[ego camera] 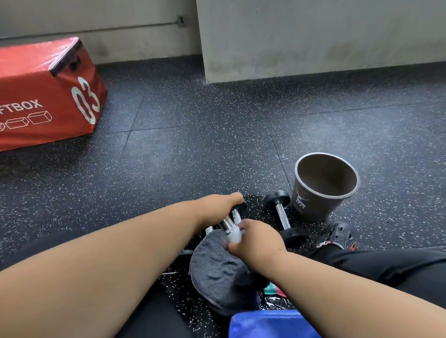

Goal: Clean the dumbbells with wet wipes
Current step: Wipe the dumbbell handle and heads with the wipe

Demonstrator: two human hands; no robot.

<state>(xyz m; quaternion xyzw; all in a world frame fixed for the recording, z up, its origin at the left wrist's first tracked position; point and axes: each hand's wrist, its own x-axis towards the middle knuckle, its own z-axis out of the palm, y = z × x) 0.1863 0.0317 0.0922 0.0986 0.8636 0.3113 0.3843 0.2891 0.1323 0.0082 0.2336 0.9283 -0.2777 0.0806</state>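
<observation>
I see my left hand (221, 211) holding the far black head of the dumbbell (227, 224) that lies on the speckled floor (192, 147) between my legs, fingers curled over it, so the bar cannot roll. My right hand (254, 243) pinches a white wet wipe (234, 234) wrapped around the chrome handle, near the end that is closer to me. The near head I cannot see clearly, because a grey towel (212, 268) and my right wrist cover it. I judge that I am in the middle of wiping the handle of this first dumbbell. To do it well, I would keep the left hand firm on the head and slide the wipe along the whole bar, from one collar to the other, while turning the bar a little with the left hand so every side of the chrome meets the wipe. The knurled part will probably hold dirt, so I would press harder there and go twice. After that the two black heads need the same care, also the flat ends. A second dumbbell (282, 215) lies just beside the dark paper cup (323, 186), touching or almost touching it, I cannot tell which; it looks not yet handled. I would take care not to knock the cup over when I reach for it. A red soft box (41, 94) stands well apart at the left, and something blue (268, 329) lies near my right leg.
</observation>
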